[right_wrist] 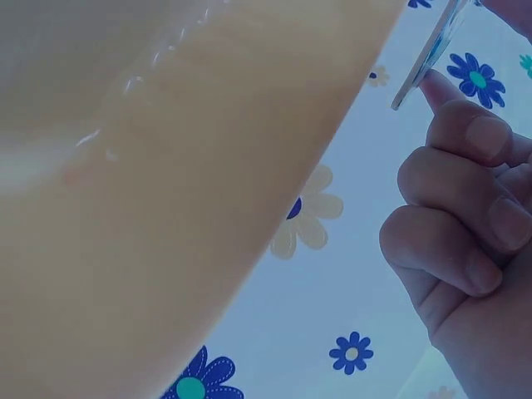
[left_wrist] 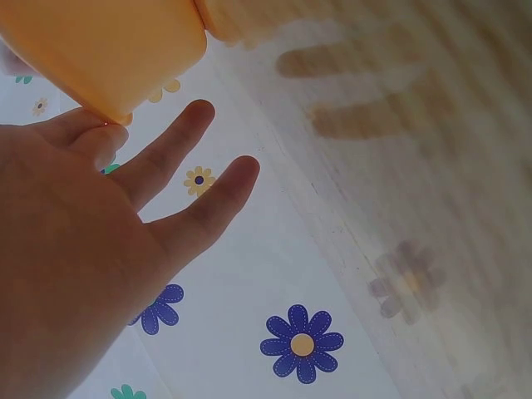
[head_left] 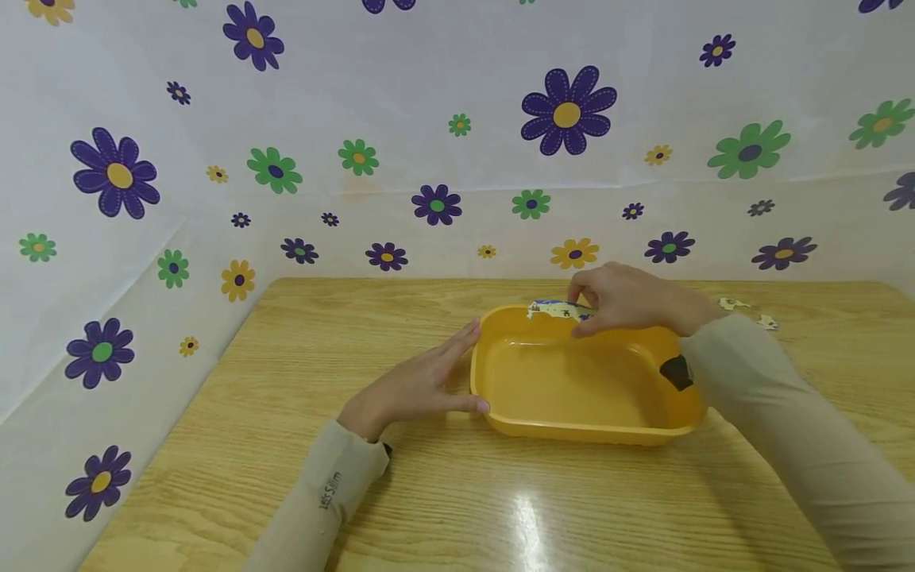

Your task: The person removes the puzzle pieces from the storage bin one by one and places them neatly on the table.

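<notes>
A yellow plastic tub [head_left: 572, 434] stands on the wooden table. My left hand [head_left: 418, 385] is at its left end, fingers straight and spread, with the thumb at the front left corner of the rim. In the left wrist view, fingertips meet the tub's edge while two other fingers stretch out free. Over the tub's back rim, my right hand [head_left: 618, 298] pinches a thin, flat printed piece [head_left: 550, 309] with a ragged outline, pale with blue patches. The right wrist view shows this piece edge-on between thumb and forefinger, the other fingers curled into the palm.
Behind my right forearm lies another flat pale piece [head_left: 768, 322], partly hidden by the sleeve. A white flower-print sheet [head_left: 429, 95] rises behind the wooden table [head_left: 286, 357] and along its left side. A dark wrist camera [head_left: 677, 372] overlaps the tub's right wall.
</notes>
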{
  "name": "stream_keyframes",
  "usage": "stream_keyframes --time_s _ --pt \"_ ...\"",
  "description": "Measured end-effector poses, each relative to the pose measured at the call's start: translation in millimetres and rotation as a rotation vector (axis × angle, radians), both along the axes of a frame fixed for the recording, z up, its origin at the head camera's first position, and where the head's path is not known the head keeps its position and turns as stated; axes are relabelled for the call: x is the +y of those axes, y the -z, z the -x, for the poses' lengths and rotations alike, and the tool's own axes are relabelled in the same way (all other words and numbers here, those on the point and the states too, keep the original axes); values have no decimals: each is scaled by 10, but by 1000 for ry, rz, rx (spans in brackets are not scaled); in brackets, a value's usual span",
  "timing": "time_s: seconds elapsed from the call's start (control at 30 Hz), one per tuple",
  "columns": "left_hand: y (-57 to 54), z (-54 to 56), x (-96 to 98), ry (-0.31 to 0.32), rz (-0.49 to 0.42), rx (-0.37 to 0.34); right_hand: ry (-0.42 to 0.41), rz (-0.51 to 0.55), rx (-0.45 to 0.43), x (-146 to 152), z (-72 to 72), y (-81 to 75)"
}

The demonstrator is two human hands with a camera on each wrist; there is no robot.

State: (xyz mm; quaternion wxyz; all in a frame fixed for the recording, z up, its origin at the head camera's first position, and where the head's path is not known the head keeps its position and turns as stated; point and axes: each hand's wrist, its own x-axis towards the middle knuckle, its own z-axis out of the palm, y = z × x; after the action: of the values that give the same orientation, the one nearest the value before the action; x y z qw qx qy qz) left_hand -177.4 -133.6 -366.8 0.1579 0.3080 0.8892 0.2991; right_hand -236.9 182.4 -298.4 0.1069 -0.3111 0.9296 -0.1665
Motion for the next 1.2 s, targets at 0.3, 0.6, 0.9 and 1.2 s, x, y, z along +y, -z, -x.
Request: stream_keyframes --time_s 0.3,0.6,0.9,1.2 --pt "-6 -8 -5 5 -9 5 55 -2 12 194 22 -36" --pt "-10 -20 -3 0 2 4 100 11 44 455 52 -61" --pt "6 -20 -10 -2 10 6 148 -10 67 705 82 -30" --pt "2 -23 -5 8 2 11 181 -24 82 996 83 6"
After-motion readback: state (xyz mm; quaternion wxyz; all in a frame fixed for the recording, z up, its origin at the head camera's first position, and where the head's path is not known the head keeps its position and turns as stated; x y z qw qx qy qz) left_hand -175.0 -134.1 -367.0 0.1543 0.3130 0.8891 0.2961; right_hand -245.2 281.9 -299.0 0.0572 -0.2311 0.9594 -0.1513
